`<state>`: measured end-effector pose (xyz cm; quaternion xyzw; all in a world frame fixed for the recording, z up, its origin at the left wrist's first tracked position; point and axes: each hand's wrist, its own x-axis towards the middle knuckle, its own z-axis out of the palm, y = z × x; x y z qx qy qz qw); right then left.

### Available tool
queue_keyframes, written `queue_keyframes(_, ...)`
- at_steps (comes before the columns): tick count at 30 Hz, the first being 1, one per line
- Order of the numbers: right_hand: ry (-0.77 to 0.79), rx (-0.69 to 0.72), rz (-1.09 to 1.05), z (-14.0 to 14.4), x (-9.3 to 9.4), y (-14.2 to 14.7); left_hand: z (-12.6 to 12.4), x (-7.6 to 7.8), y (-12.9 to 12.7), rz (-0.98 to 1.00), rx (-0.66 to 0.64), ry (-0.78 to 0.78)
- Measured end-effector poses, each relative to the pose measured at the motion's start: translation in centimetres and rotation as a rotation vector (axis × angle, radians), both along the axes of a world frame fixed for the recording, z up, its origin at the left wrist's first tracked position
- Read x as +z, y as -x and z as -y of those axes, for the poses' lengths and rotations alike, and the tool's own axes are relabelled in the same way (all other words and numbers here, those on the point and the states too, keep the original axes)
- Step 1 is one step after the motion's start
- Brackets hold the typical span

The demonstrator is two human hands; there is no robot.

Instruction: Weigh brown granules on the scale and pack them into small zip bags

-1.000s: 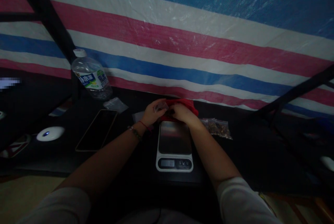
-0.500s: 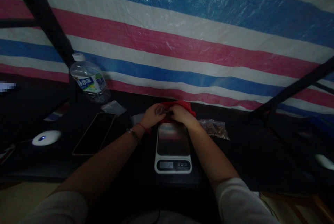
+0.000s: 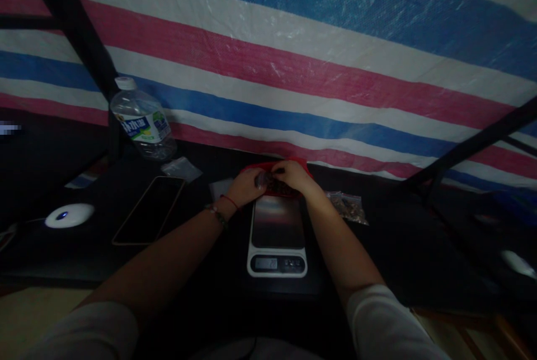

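Beyond scale (image 3: 277, 226) | clear bag (image 3: 262, 180) in left grip (image 3: 245, 186) | right grip (image 3: 292, 176) beside

Both forearms (image 3: 335, 242) are bare below short, loose, pale grey sleeves (image 3: 388, 315). The left hand (image 3: 246, 186) has a thin red cord (image 3: 230, 200) and a dark beaded bracelet (image 3: 218, 216) around its wrist (image 3: 225, 209); pale cloth (image 3: 230, 347) shows at the near edge

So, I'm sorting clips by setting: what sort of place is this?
Perhaps a makeshift workspace: a striped tarp hangs behind a dark table, which holds a digital scale and small filled bags.
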<state>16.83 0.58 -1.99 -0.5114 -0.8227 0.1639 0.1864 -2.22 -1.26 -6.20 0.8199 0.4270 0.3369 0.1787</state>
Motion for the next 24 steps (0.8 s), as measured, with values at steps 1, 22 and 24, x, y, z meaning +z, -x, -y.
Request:
queue_keyframes(1, -0.011, 0.009, -0.043, 0.0, 0.1, 0.1, 0.0, 0.0, 0.0, -0.003, 0.003, 0.004)
queue_keyframes(22, 0.012, 0.001, -0.074, 1.6, 2.0, 1.7, 0.1, -0.3, -0.7, 0.081, 0.077, 0.037)
queue_keyframes(24, 0.0, 0.004, -0.068, 1.6, 2.1, 1.7, 0.1, -0.2, -0.7, 0.084, 0.066, 0.036)
